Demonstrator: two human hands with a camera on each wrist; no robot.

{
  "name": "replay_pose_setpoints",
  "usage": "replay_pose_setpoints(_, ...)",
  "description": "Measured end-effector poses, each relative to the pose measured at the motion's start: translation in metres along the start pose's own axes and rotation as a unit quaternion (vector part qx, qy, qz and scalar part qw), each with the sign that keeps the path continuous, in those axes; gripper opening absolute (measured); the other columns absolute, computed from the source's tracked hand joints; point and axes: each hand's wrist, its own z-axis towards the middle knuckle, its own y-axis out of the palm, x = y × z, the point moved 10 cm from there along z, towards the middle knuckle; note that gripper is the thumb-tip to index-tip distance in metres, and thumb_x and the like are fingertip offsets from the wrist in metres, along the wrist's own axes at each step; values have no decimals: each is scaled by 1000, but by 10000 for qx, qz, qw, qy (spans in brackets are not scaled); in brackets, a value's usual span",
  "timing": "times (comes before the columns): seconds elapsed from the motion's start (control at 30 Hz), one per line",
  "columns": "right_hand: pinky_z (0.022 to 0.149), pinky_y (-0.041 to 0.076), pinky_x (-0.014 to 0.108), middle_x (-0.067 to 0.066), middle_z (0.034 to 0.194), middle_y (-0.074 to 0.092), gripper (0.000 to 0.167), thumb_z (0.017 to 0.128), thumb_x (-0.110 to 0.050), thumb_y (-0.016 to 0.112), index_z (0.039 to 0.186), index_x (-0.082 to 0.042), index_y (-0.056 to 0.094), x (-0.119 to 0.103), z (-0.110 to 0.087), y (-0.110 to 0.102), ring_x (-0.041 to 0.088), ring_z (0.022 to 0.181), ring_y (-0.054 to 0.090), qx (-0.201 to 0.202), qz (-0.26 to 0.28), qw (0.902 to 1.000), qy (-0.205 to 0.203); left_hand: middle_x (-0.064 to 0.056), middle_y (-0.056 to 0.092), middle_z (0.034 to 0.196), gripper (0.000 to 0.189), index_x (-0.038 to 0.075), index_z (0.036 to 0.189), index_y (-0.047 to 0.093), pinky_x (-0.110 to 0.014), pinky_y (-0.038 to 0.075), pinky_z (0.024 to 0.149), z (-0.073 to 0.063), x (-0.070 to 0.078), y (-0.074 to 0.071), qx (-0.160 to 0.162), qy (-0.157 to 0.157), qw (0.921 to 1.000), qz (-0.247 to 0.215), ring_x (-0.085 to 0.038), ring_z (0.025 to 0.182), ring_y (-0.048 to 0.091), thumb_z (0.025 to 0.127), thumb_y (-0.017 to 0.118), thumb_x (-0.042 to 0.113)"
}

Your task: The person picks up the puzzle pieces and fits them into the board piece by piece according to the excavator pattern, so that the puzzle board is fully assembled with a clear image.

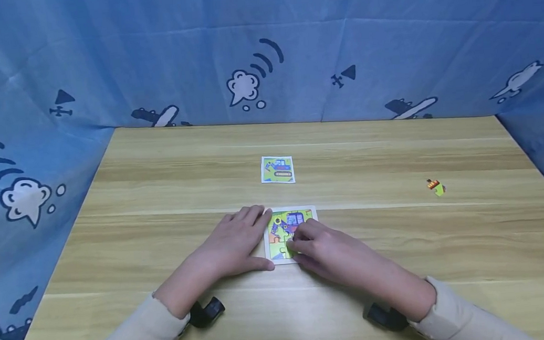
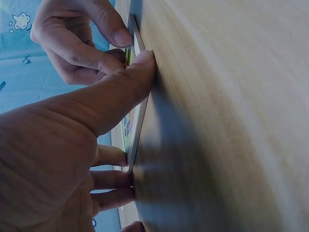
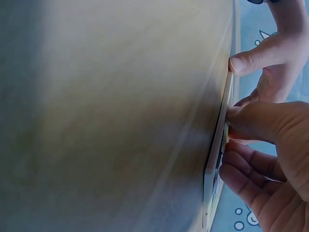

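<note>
A jigsaw puzzle (image 1: 278,247) in a white-edged frame lies on the table, with an excavator picture across its visible pieces. My left hand (image 1: 233,246) rests at the puzzle's left side, fingers stretched along the edge and thumb at the near left corner. Over the lower right part, my right hand (image 1: 327,253) bends its fingers and pinches a puzzle piece, mostly hidden by the fingertips. In the right wrist view, the thumb (image 3: 260,118) lies at the frame's near edge. Much of the puzzle's right side is covered by this hand.
Beyond the puzzle lies a small square picture card (image 1: 277,169) showing a blue excavator. One loose puzzle piece (image 1: 436,187), green with red and yellow, is off to the right on the wooden table (image 1: 181,166). A blue printed cloth (image 1: 197,54) hangs behind.
</note>
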Motion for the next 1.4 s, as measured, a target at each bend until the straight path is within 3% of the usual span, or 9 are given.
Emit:
replay_pose_setpoints(0.77, 79, 58, 22, 0, 104, 66, 17, 93, -17, 80, 109, -11, 79, -2, 0, 0, 11, 95, 61, 14, -220, 9998, -1, -14, 35, 168, 105, 7, 165, 31, -58, 36, 124, 1, -1, 2, 13, -28, 10000, -25, -31, 155, 36, 88, 75, 63)
replay_pose_setpoints(1.4, 85, 60, 24, 0, 109, 71, 22, 94, -15, 79, 114, -9, 81, 1, 2, 1, 12, 99, 62, -171, 24, 9999, 7, -15, 36, 168, 104, 7, 164, 32, -58, 36, 124, 1, -1, 0, 38, 3, 10000, -67, -33, 154, 36, 88, 77, 62)
